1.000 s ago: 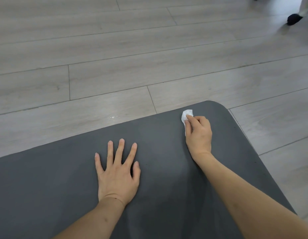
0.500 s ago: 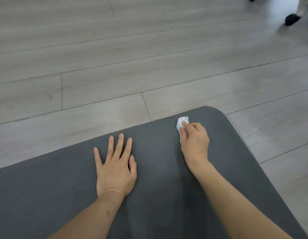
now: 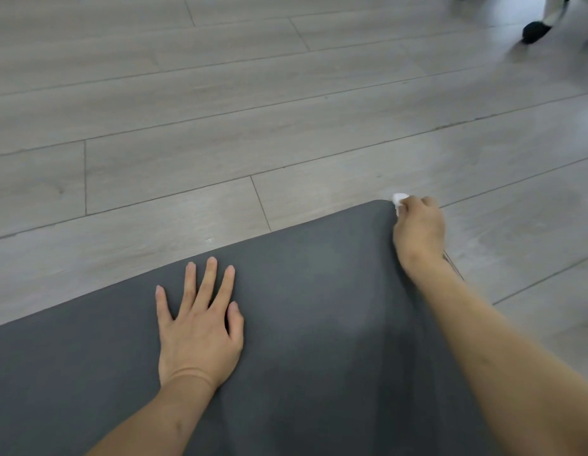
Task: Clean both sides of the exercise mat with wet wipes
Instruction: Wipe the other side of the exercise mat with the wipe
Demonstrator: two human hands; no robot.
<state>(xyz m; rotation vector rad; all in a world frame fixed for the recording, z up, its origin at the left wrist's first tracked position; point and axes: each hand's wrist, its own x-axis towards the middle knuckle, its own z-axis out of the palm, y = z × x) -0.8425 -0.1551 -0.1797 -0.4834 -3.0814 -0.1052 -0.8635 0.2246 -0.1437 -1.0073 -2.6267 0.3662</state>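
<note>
Dark grey exercise mat (image 3: 319, 307) lay flat on the wood floor (image 3: 220, 126), long axis running 8 to 2 o'clock. Right hand (image 3: 419, 230) was on its 2 o'clock corner, fingers curled round a balled wet wipe (image 3: 399, 198). Left hand (image 3: 198, 324) pressed flat at 7 o'clock of it, fingers spread, holding nothing.

Left hand (image 3: 200, 327) lies flat, fingers spread, palm down. Right hand (image 3: 417, 228) is extended forward, fingers curled, pinching.

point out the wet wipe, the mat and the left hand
wet wipe (image 3: 399, 198), head view, white wad past the fingertips
mat (image 3: 319, 274), head view, bare grey top
left hand (image 3: 200, 334), head view, back of hand
</note>
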